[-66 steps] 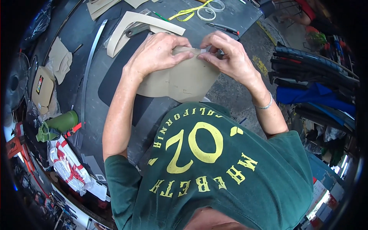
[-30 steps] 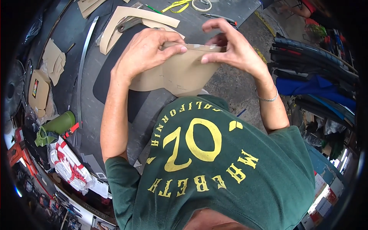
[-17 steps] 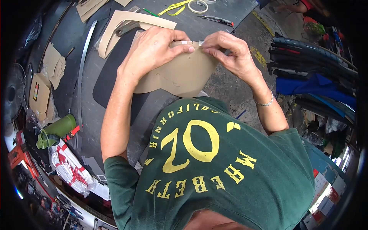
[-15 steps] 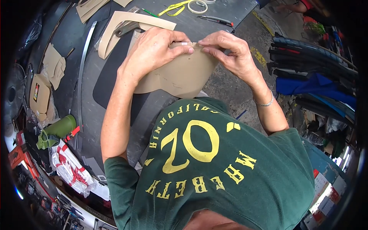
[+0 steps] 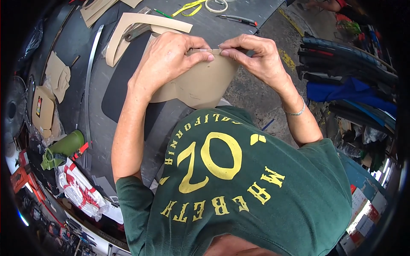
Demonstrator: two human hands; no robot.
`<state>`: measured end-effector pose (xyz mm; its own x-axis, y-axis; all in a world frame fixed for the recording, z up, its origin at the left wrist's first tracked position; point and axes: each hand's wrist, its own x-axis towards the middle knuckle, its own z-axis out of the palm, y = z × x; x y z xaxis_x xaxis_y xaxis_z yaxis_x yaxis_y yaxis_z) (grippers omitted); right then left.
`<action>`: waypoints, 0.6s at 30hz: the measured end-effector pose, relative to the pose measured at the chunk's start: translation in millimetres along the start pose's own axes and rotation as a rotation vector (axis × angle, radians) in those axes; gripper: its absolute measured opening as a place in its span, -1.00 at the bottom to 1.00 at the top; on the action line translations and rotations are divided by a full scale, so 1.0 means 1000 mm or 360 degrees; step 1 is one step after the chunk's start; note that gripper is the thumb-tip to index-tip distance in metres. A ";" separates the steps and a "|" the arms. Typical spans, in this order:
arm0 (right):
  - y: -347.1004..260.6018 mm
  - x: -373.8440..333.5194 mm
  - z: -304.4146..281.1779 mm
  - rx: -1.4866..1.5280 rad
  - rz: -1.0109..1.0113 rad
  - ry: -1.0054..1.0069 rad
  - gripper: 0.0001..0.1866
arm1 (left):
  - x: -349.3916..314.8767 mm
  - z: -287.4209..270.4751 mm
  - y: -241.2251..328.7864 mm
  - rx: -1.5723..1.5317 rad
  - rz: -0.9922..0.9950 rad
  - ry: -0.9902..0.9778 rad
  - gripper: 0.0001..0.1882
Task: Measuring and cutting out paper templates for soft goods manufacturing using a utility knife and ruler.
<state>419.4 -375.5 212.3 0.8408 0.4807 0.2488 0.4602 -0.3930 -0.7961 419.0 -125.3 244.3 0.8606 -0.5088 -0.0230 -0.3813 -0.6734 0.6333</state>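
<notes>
A curved sheet of thin brown card (image 5: pixel 205 83) is held up over the near edge of the dark worktable, its far edge between my hands. My left hand (image 5: pixel 168 59) is closed on it, with the thumb lying over the near face by the top edge. The fingertips of my right hand (image 5: pixel 254 53) pinch the same edge just to the right. A small pale strip, perhaps tape, shows along that edge between the hands; the fingers partly cover it. Under the left forearm lies a flat black panel (image 5: pixel 121 87).
Beyond my left hand lie a bent card strip (image 5: pixel 149 20) and a metal tool (image 5: pixel 137 31). A yellow tape measure (image 5: pixel 188 7), tape roll (image 5: pixel 216 5), green pencil (image 5: pixel 163 13) and box cutter (image 5: pixel 237 19) rest farther back. A long metal ruler (image 5: pixel 91 72) lies left. Dark rolls (image 5: pixel 341 59) stand right.
My right fingertips have shifted slightly left along the card's edge, nearer my left hand. The whole view has moved a little; both hands still grip the card.
</notes>
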 end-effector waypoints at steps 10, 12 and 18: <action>-0.007 -0.001 -0.007 -0.0085 0.0024 -0.0089 -0.82 | -0.003 0.002 0.007 0.0043 0.0032 0.0005 -0.75; -0.009 -0.001 -0.008 -0.0093 0.0054 -0.0123 -0.83 | -0.004 0.005 0.007 0.0041 0.0072 0.0032 -0.75; -0.015 0.002 -0.017 -0.0131 -0.0010 -0.0202 -0.85 | -0.002 0.006 0.012 0.0080 0.0174 0.0063 -0.77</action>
<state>419.1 -381.7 234.2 0.7976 0.5765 0.1774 0.4914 -0.4504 -0.7455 410.5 -135.5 247.0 0.8252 -0.5599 0.0752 -0.4891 -0.6415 0.5910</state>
